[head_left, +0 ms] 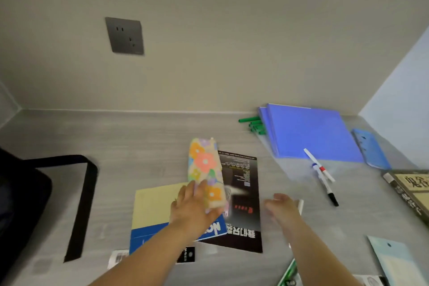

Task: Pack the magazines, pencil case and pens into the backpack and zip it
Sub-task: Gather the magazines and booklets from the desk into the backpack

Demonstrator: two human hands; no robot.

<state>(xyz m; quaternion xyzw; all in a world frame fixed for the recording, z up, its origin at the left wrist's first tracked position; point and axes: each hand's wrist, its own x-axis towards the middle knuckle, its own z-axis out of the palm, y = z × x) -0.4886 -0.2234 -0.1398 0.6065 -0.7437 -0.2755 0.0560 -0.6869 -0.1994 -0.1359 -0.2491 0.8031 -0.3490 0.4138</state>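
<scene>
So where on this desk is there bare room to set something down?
Bare desk lies between the backpack strap and the floral pencil case, back to the wall. The right side is crowded: blue folders, green markers, pens, a book.

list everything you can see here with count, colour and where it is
backpack: one, black, far left edge, strap lying on the desk
pencil case: one, floral pastel, centre, gripped by the left hand
black magazine: one, centre, under the pencil case
notebook: one, yellow and blue, centre left, overlapping the magazine
folders: a blue stack, count unclear, back right
green pens: several, back, left of the folders
marker pens: two or so, white, right of centre
wall socket: one, grey, back wall
desk: one, grey wood grain
left hand: holding the pencil case
right hand: blurred, around a white pen
</scene>
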